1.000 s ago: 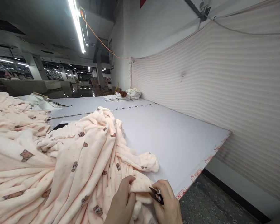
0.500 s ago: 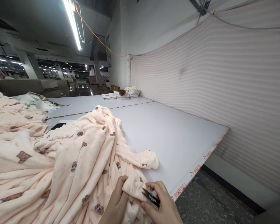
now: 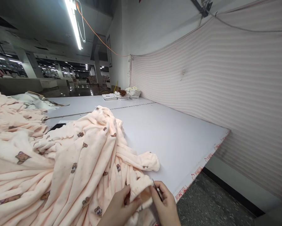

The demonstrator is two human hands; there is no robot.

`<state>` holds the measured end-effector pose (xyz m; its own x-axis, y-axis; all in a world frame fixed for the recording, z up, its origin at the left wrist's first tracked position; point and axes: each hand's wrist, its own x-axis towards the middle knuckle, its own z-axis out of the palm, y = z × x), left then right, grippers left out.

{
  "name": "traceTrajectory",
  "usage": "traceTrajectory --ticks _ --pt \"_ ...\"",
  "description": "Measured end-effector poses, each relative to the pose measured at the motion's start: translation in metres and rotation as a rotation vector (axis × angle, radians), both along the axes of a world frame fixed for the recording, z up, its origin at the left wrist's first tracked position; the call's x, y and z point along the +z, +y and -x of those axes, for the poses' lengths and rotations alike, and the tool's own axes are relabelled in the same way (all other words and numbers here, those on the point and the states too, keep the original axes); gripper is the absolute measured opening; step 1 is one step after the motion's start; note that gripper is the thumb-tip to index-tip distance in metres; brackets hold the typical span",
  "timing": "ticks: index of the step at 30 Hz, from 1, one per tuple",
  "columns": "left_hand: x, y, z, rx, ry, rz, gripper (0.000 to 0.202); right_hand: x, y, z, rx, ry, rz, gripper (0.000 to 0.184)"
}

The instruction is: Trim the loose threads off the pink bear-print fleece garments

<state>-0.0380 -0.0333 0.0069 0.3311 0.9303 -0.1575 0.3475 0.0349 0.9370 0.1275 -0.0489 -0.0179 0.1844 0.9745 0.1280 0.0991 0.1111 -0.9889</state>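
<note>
**Bear-print fleece held at the near table edge, snips at the fold**

The left hand [image 3: 118, 208] has thumb and fingers closed on a folded edge of the peach fleece fabric [image 3: 84, 157] and lifts it slightly off the surface. The right hand [image 3: 165, 207] is just beside it. Its fingers are curled around a pair of dark thread snips [image 3: 156, 189], whose thin blades show edge-on and touch the same fold. I cannot tell whether the blades are parted.

The fleece is plush and pale peach, printed with small brown bears and fine dots. It lies in a long crumpled heap across the left half of the white cutting table [image 3: 173, 138], with one rounded end resting flat just beyond the hands. A second heap of the same cloth [image 3: 13, 116] sits further left. A small dark object [image 3: 57, 126] lies partly under the fabric and cannot be identified.

Low stacks of folded pieces [image 3: 131, 92] stand at the far end of the table. A pale striped cloth [image 3: 225, 78] hangs along the wall to the right, and a tube light [image 3: 73, 25] is lit overhead.
</note>
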Motion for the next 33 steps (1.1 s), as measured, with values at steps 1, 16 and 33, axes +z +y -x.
traceTrajectory --ticks 1,16,33 --pt "0.0 0.0 0.002 -0.003 0.038 -0.011 0.02 0.002 0.0 0.0 -0.009 -0.021 -0.021 0.03" --pt "-0.009 -0.017 -0.004 0.151 0.163 -0.353 0.024 0.011 -0.01 0.003 0.126 -0.427 -0.464 0.018" --pt "-0.012 -0.009 0.002 0.142 -0.123 -0.247 0.033 0.008 -0.006 0.004 -0.218 -0.601 -0.333 0.018"
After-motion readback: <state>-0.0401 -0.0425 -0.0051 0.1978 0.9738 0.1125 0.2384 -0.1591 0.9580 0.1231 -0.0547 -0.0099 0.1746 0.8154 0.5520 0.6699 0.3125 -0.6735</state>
